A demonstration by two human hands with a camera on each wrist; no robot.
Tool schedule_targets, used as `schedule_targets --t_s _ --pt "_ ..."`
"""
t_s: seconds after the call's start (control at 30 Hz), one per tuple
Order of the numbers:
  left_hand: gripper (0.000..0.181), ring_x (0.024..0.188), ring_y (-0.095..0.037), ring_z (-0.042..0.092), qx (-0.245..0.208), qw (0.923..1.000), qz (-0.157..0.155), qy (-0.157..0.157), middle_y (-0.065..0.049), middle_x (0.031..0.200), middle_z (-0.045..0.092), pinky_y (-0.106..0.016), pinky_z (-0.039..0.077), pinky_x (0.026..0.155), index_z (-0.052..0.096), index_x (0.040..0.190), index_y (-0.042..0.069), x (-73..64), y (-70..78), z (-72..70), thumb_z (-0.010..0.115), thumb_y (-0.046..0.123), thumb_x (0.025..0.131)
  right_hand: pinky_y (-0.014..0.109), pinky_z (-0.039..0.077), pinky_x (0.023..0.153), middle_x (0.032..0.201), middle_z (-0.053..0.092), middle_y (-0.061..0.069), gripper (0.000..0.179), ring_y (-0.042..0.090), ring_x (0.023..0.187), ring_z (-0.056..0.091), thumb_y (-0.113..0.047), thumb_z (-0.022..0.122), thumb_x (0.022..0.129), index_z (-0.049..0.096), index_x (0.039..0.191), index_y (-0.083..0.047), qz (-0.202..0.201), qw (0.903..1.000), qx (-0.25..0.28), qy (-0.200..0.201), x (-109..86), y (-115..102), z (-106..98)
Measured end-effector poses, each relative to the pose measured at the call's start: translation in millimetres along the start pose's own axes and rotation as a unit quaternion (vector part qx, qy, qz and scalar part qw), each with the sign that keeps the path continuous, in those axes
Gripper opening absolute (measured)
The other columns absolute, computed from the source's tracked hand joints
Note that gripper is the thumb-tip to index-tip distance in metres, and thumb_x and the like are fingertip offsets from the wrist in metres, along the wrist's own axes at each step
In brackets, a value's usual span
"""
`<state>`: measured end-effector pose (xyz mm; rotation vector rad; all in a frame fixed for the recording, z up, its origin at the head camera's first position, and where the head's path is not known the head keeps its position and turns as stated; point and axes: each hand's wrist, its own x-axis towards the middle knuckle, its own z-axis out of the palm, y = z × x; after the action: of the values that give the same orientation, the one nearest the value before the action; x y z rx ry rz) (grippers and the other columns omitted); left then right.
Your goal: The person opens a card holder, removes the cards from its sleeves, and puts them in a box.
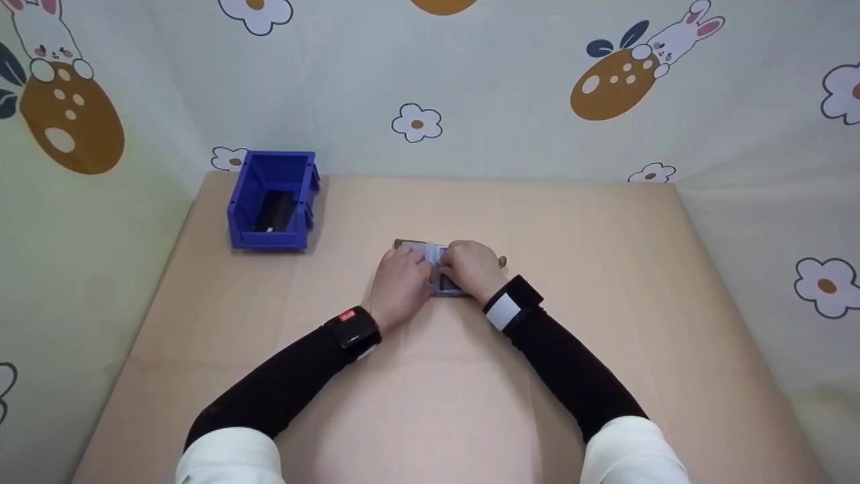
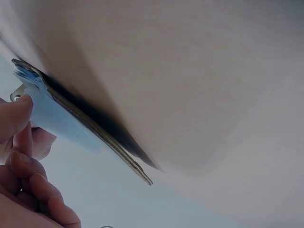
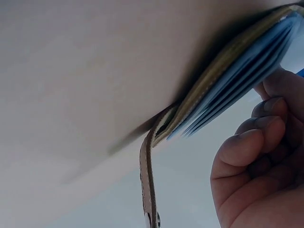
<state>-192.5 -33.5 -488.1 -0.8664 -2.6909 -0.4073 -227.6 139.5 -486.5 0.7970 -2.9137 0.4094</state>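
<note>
An opened card holder with a brown cover and clear plastic sleeves lies flat on the table between both hands. My left hand is over its left half; in the left wrist view the thumb and a finger pinch a pale translucent sleeve. Over the right half, my right hand has curled fingers, with thumb and forefinger pinching the sleeves near the middle fold. Several layered sleeves fan up slightly in the right wrist view. A strap with a snap sticks out on the right. The hands hide much of the holder.
A blue plastic bin stands at the table's back left, holding a dark flat object. The beige tabletop ends at a patterned curtain behind and at the sides.
</note>
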Motion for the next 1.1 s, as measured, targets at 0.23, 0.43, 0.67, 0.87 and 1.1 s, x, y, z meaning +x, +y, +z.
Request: schedule_targets --t_s 0.23,0.43,0.67,0.87,1.1 --pt "0.009 0.09 -0.028 0.054 -0.001 1.0 -0.004 0.0 -0.005 0.084 0.062 -0.041 0.042 0.074 0.07 0.079 0.011 -1.1 -0.7 0.5 0.076 0.018 0.081 0.041 0.052 0.067 0.081 0.069 0.006 0.007 0.025 0.076 0.066 -0.018 0.077 0.084 0.078 0.078 -0.014 -0.01 1.0 -0.001 0.0 -1.4 1 0" --pt "0.007 0.09 -0.027 0.054 -0.001 1.0 -0.005 0.005 -0.004 0.084 0.062 -0.041 0.042 0.075 0.071 0.081 0.011 -1.7 -2.0 1.8 0.076 0.015 0.08 0.041 0.052 0.067 0.081 0.068 0.005 0.006 0.025 0.076 0.066 -0.018 0.077 0.085 0.079 0.081 -0.015 -0.017 0.9998 -0.006 0.005 -2.7 2 -1" --pt "0.009 0.091 -0.025 0.054 -0.009 0.9997 -0.023 0.003 -0.003 0.084 0.06 -0.04 0.042 0.077 0.069 0.082 0.011 -4.6 -2.4 0.6 0.076 0.014 0.077 0.04 0.052 0.067 0.081 0.067 0.006 0.004 0.024 0.075 0.064 -0.015 0.076 0.086 0.08 0.085 -0.013 -0.017 0.9998 -0.005 0.009 -5.2 3 -5" --pt "0.012 0.09 -0.024 0.052 -0.015 0.999 -0.042 0.009 -0.002 0.085 0.06 -0.039 0.04 0.078 0.071 0.086 0.011 -6.1 -2.2 -1.2 0.077 0.018 0.078 0.038 0.052 0.064 0.078 0.065 0.005 0.006 0.021 0.071 0.062 -0.015 0.075 0.088 0.08 0.087 -0.014 -0.006 0.9996 -0.018 0.021 -7.8 8 -12" --pt "0.017 0.089 -0.025 0.052 -0.02 0.9966 -0.076 0.024 -0.003 0.085 0.059 -0.038 0.039 0.076 0.069 0.085 0.011 -9.6 -6.7 -3.4 0.076 0.025 0.078 0.038 0.052 0.068 0.082 0.067 0.004 0.009 0.021 0.076 0.065 -0.013 0.074 0.088 0.08 0.095 -0.011 0.014 0.9993 -0.011 0.033 -10.4 16 -19"
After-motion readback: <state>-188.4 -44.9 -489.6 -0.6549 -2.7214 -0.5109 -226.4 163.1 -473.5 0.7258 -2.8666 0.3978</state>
